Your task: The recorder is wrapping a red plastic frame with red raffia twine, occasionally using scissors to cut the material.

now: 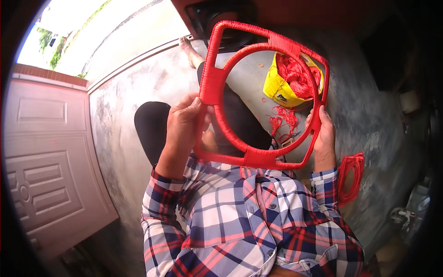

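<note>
I hold a red cord-wrapped frame [213,78], a rounded square with a ring inside it, upright in front of my chest. My left hand [184,122] grips its left side, thumb over the wrapped edge. My right hand [323,131] clasps the right side near the lower corner. Through the ring I see my black-trousered legs [240,115] stretched out on the concrete floor [120,138]. A yellow bag [279,85] full of red cord sits beyond the frame, with loose red cord [284,120] lying in front of it.
A stack of finished red frames [350,177] lies on the floor at my right. A pale panelled door [41,171] stands open at the left, daylight and greenery beyond it. Dark clutter fills the right edge. My plaid shirt covers the lower view.
</note>
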